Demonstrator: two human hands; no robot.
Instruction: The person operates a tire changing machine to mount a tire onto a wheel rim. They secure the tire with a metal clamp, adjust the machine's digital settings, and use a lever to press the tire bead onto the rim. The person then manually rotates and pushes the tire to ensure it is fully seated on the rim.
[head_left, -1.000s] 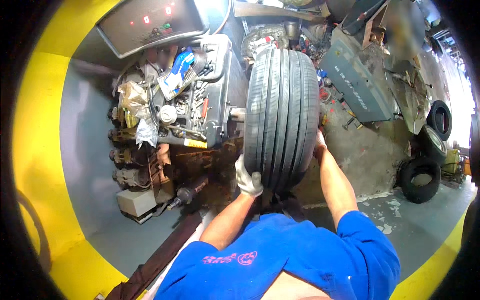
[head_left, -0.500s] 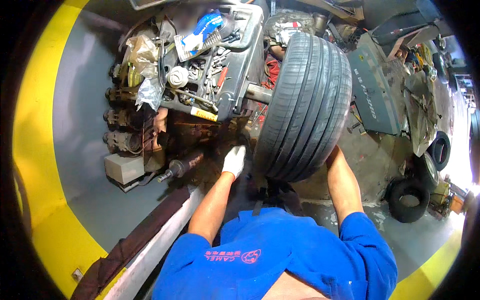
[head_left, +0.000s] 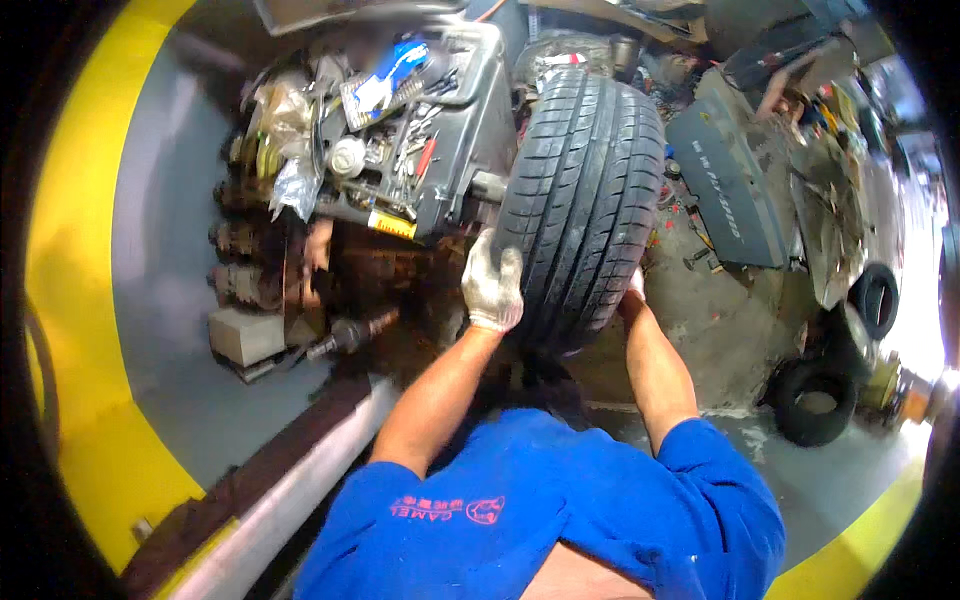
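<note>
A black treaded tyre (head_left: 580, 190) stands upright on a metal shaft (head_left: 486, 186) at the side of a grey machine whose tray (head_left: 465, 85) holds many tools and small parts. My left hand (head_left: 493, 280), in a white glove, grips the tyre's lower left side, thumb pressed on the sidewall. My right hand (head_left: 631, 292) is at the lower right side, gloved and mostly hidden behind the tyre, so its fingers cannot be seen.
Loose tyres (head_left: 815, 405) lie at the right, near a dark grey panel (head_left: 720, 180) and assorted scrap. A pale box (head_left: 245, 338) and a metal cylinder (head_left: 355, 338) sit lower left. A yellow band (head_left: 80, 330) borders the left.
My left hand has come back up onto the tyre from lower left. The visible tread pattern has changed as the tyre turned, and it sits slightly further left in view.
</note>
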